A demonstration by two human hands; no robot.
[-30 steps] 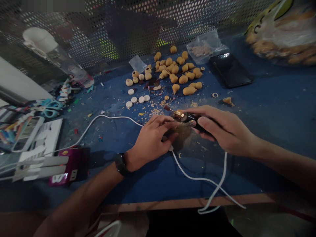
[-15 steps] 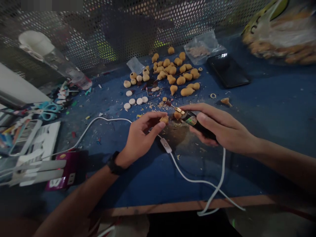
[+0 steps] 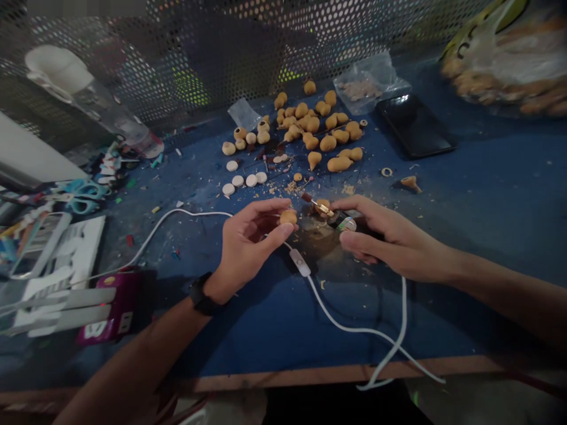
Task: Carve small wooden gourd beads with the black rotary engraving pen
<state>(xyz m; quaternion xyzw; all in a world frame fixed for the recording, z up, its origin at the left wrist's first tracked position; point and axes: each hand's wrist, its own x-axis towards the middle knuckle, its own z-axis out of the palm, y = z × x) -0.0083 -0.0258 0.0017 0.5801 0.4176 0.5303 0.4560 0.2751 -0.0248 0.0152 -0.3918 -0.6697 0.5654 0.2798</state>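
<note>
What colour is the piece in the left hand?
Golden tan: the piece shows best in the head view.

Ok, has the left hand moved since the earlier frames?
Yes: the left hand has shifted left, away from the rotary tool, judged against the white discs, which hold their place.

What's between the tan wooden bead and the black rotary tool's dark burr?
Nothing visible: open gap between the tan wooden bead in the left hand and the burr of the rotary tool; white cable lies below.
</note>
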